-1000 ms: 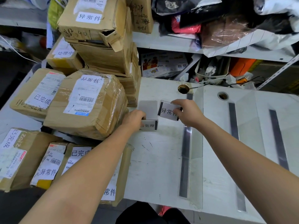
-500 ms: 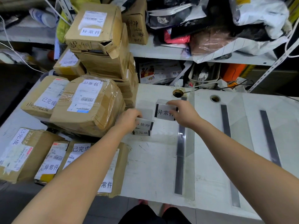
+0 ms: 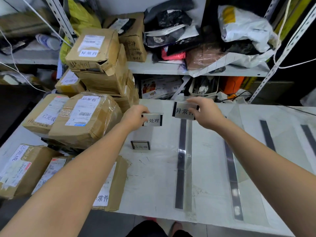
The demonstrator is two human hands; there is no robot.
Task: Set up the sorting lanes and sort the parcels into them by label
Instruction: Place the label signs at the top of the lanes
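Note:
My left hand (image 3: 135,117) grips a clear sign holder reading 待处理 (image 3: 153,120) above the white table (image 3: 153,182). My right hand (image 3: 203,112) pinches a second sign holder reading 异常件 (image 3: 183,111), raised near the far end of the leftmost clear divider strip (image 3: 183,159). A third sign reading 已完成 (image 3: 141,145) stands on the table below my left hand. Labelled cardboard parcels (image 3: 85,117) are stacked on the table's left side.
Two more clear dividers with dark strips (image 3: 231,177) (image 3: 266,134) lie on the right of the table. A metal shelf (image 3: 188,69) behind holds bags and boxes. More parcels (image 3: 18,168) lie at the near left edge.
Both hands have lifted and moved apart, each with its sign holder. The 已完成 sign, formerly under my left hand, now stands alone on the table.

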